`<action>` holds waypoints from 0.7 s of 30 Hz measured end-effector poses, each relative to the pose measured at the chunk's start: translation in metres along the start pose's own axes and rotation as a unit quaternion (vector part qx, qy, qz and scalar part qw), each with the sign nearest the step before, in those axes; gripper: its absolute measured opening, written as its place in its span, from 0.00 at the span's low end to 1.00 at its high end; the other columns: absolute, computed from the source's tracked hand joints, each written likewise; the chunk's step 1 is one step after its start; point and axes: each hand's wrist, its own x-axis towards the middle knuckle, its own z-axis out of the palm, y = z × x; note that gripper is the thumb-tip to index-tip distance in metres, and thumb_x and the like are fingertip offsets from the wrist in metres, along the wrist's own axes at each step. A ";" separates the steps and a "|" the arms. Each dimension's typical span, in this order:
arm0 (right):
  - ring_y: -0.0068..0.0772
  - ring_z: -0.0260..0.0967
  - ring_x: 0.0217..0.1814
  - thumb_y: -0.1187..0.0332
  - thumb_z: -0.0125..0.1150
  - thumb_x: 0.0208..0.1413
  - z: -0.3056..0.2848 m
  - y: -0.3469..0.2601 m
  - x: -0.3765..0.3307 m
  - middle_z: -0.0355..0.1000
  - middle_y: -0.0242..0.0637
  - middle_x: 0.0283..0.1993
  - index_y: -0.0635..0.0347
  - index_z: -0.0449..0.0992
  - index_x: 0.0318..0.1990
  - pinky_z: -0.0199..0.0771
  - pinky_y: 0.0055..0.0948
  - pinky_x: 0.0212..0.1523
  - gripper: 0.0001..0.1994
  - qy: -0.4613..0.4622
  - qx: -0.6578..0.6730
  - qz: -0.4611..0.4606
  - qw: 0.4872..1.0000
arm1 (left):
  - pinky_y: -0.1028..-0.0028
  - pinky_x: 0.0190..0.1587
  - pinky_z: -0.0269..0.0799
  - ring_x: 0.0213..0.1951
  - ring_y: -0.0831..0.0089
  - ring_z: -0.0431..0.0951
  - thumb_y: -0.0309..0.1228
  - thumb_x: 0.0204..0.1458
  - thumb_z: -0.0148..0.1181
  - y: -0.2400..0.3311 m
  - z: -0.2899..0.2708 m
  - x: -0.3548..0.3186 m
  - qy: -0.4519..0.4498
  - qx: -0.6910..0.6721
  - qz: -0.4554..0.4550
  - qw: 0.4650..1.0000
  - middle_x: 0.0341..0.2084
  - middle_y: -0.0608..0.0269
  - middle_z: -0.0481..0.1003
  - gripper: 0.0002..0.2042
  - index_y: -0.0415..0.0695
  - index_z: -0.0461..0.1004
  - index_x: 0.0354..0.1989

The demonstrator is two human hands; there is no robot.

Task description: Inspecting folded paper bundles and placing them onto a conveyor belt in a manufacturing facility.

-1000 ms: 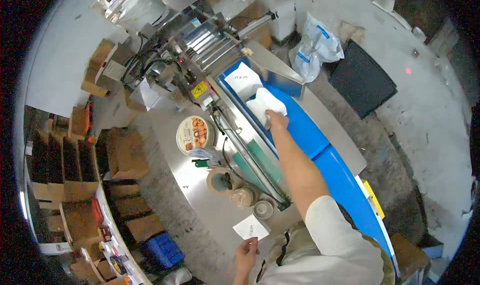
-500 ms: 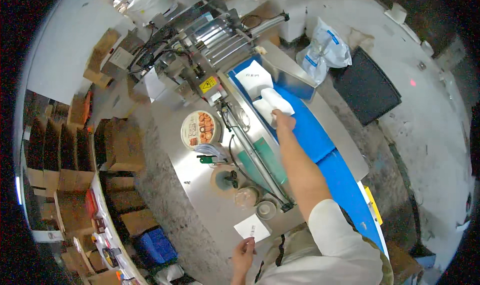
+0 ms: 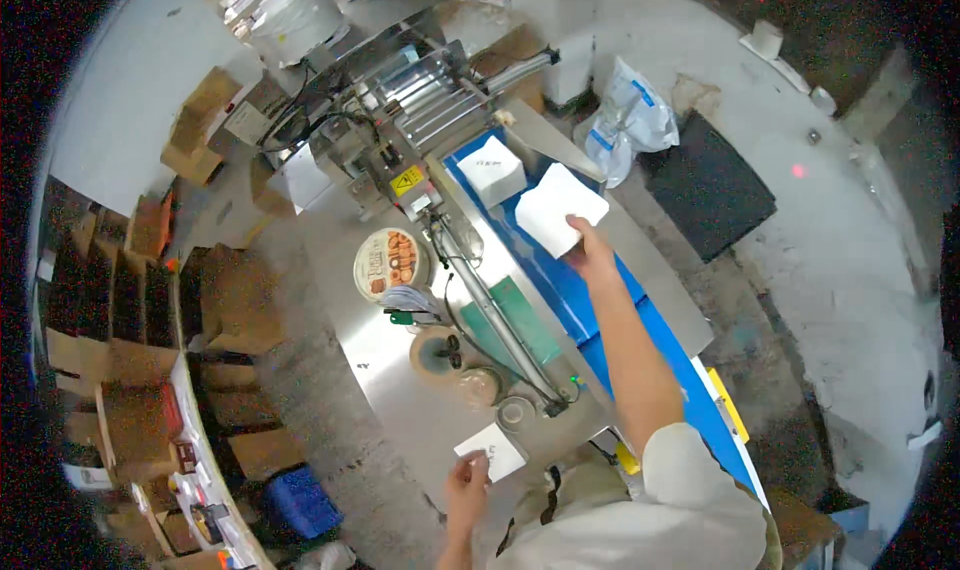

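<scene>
The right hand (image 3: 590, 247) holds a white squarish packet (image 3: 558, 208) at its near edge, thumb on top. The packet is over the blue conveyor belt (image 3: 610, 312), directly beyond the hand. No marking shows on its visible face. Two edges run roughly along the belt, toward the upper left; the outline is too nearly square to give a long axis.

The left hand (image 3: 467, 482) is narrow, with fingertips on the near-left edge of a white square piece (image 3: 492, 453) at the counter (image 3: 400, 365) edge; whether it grips or merely rests cannot be told. This piece lies obliquely and carries a short line of dark print.

A white box (image 3: 490, 168) with similar dark print stands on the belt, up-left of the packet.

Labels: yellow warning label (image 3: 406, 181) with triangle symbol on the machine (image 3: 382, 142); round tub (image 3: 390, 264) with lettering and orange-brown biscuit pictures; plastic bag (image 3: 633, 120) with blue patches.
</scene>
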 end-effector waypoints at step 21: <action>0.38 0.67 0.56 0.69 0.71 0.45 -0.028 0.035 -0.465 0.66 0.49 0.56 0.70 0.54 0.62 0.67 0.35 0.56 0.40 -0.033 -0.060 -0.293 0.954 | 0.69 0.52 0.67 0.50 0.67 0.71 0.32 0.50 0.64 0.081 0.040 -0.061 -0.318 -0.357 0.225 0.849 0.49 0.56 0.70 0.30 0.36 0.59 0.59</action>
